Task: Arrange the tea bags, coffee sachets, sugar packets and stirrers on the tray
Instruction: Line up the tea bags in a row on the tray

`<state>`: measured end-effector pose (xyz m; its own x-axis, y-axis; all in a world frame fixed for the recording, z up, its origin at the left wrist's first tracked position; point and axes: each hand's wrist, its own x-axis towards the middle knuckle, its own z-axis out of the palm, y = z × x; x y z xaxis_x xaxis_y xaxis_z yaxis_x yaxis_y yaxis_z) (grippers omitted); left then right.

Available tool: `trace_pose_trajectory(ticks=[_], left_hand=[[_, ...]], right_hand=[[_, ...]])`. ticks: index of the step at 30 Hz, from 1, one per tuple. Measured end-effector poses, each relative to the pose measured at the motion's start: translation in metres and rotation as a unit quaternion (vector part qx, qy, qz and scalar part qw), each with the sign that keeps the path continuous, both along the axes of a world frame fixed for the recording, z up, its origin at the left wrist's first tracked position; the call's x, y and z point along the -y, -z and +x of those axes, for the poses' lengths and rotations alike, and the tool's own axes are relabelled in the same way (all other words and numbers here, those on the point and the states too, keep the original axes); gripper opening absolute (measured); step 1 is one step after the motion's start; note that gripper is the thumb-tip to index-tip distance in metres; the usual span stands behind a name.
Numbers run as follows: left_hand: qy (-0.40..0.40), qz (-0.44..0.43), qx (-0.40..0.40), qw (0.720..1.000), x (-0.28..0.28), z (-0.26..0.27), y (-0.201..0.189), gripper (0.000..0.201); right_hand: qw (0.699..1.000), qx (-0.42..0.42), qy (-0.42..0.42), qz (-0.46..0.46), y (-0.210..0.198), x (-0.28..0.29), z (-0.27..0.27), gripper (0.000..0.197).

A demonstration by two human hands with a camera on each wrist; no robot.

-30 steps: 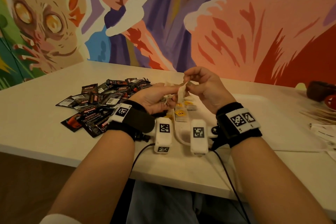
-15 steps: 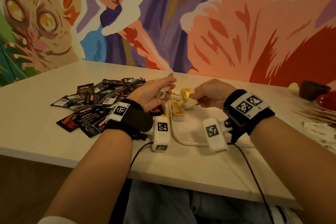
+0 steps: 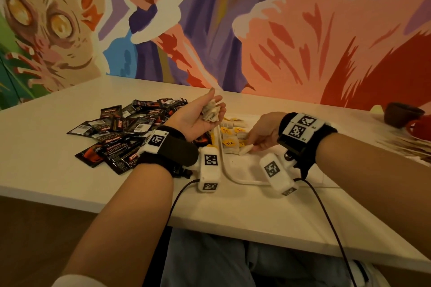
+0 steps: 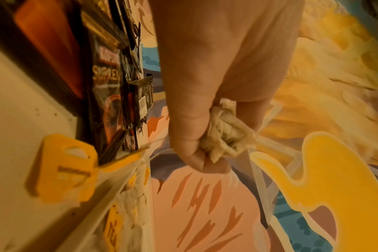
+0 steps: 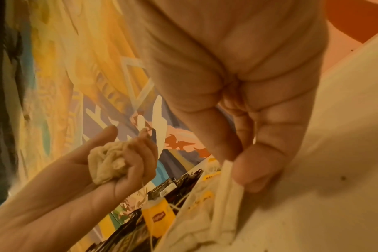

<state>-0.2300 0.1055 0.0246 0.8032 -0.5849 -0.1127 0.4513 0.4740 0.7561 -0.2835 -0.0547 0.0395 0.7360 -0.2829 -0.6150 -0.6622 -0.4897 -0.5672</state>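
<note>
My left hand [image 3: 215, 102] is palm up above the table, its fingers curled round a crumpled bunch of tea bags [image 3: 210, 113], also seen in the left wrist view [image 4: 224, 136]. My right hand [image 3: 254, 145] is low over the white tray [image 3: 235, 179] and pinches the edge of one tea bag [image 3: 246, 149] lying there; the right wrist view shows that pinch [image 5: 229, 177]. Several tea bags with yellow tags [image 3: 229, 143] lie at the tray's left end. A pile of black coffee sachets [image 3: 130, 128] lies on the table to the left of the tray.
Wooden stirrers [image 3: 401, 144] lie at the far right of the white table [image 3: 46, 147]. A dark cup [image 3: 401, 114] and a red cup [image 3: 419, 126] stand behind them. A painted wall closes the table's far side.
My right hand has left the left hand and come down to the tray with a tea bag. The left hand has turned palm up, still holding its bunch.
</note>
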Motion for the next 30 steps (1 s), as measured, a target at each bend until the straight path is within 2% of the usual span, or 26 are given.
trace_pose_trajectory(ticks=[2,4,5,8,11,13,16,19,22,26,30], left_hand=[[0.001,-0.028,-0.017,0.999,0.000,-0.001,-0.001,0.027],[0.001,-0.049,-0.021,0.999,0.000,-0.001,-0.001,0.025],[0.000,-0.053,-0.018,0.998,0.000,-0.002,-0.002,0.023],[0.001,-0.061,0.010,0.998,0.001,-0.005,-0.004,0.016],[0.026,-0.044,0.068,0.996,0.005,-0.008,-0.003,0.028],[0.042,-0.023,0.107,0.993,0.007,-0.011,-0.002,0.035],[0.043,0.003,0.131,0.990,0.008,-0.013,-0.001,0.034],[0.046,0.011,0.132,0.990,0.008,-0.009,0.002,0.029],[0.038,0.051,0.134,0.989,0.008,-0.007,0.004,0.024],[0.031,0.065,0.103,0.992,0.010,-0.005,0.006,0.022],[-0.016,0.081,0.076,0.994,0.007,0.001,0.005,0.024]], right_hand=[[0.996,0.027,-0.010,-0.080,-0.006,0.000,-0.005,0.012],[0.984,0.115,0.001,-0.137,-0.013,0.003,-0.008,0.017],[0.978,0.159,0.013,-0.131,-0.015,0.004,-0.011,0.021],[0.960,0.281,0.014,-0.015,-0.018,-0.009,-0.021,0.020],[0.927,0.356,0.000,0.116,-0.015,-0.030,-0.029,0.022],[0.913,0.369,0.003,0.173,-0.008,-0.039,-0.030,0.021],[0.898,0.359,0.044,0.252,0.002,-0.043,-0.027,0.010],[0.853,0.375,0.111,0.346,0.007,-0.035,-0.024,0.011],[0.812,0.392,0.134,0.410,0.009,-0.024,-0.025,0.015],[0.787,0.389,0.161,0.451,0.011,-0.016,-0.028,0.017],[0.782,0.433,0.194,0.406,0.012,-0.009,-0.027,0.014]])
